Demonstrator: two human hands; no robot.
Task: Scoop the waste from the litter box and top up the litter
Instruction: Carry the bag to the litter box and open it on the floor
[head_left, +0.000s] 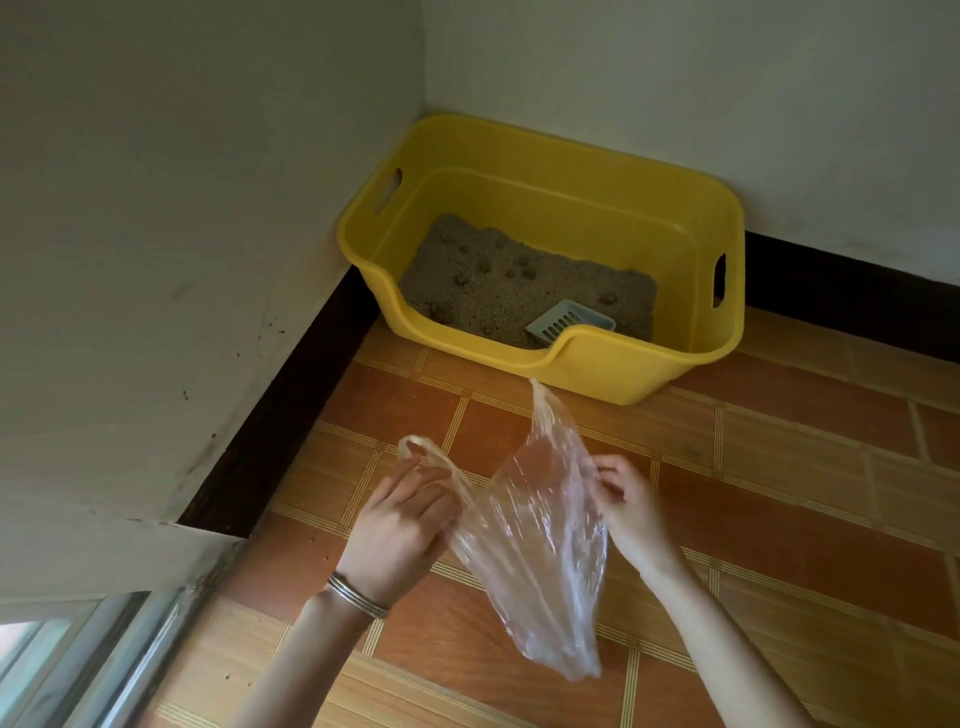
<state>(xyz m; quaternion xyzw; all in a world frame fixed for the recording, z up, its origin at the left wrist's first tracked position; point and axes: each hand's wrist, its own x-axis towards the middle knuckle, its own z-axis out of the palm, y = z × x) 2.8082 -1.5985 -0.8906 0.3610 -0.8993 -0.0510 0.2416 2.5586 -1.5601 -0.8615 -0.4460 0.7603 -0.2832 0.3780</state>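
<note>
Yellow litter box (644, 379) sat in the far corner on the tile floor (779, 467), tucked against both walls, w/ a low dip in its near rim. The litter (519, 296) inside looked pretty shallow, so prob due a top-up after scooping.

Clear plastic bag (540, 519) was up in the air on the near side of the box, hanging limp. Imo it's super light, floppy and clingy, w/ the layers stuck together. Best taken at the handle loops or mouth edge and pulled apart, not grabbed by the middle.

Left hand (400, 530) had its fingers curled round one handle loop. Right hand (631, 504) pinched the bag's opposite edge btw thumb and fingertips. Thin bangles (358, 595) on the left wrist.

Grey slotted scoop (558, 322) lay in the litter at the near right of the box, handle hidden behind the rim, nobody touching it. Looked like light, stiff plastic. A few dark clumps (485, 266) dotted the litter, mostly the left half.
</note>
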